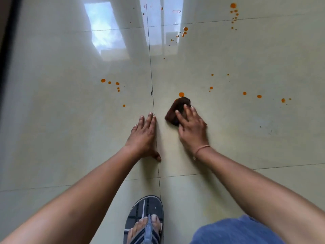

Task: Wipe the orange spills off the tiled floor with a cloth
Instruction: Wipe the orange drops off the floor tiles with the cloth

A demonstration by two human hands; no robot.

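Observation:
A dark brown cloth lies bunched on the glossy pale tiled floor. My right hand presses down on its near side, fingers spread over it. Just beyond the cloth sits an orange drop. My left hand rests flat on the floor beside a tile joint, holding nothing. More orange spills dot the floor: a cluster at the left, a row at the right, and patches farther off and at the top right.
My foot in a striped blue-grey sandal stands at the bottom centre. A blue-clad knee is at the bottom right. A dark wall or door edge runs along the left. Window reflections shine on the far tiles.

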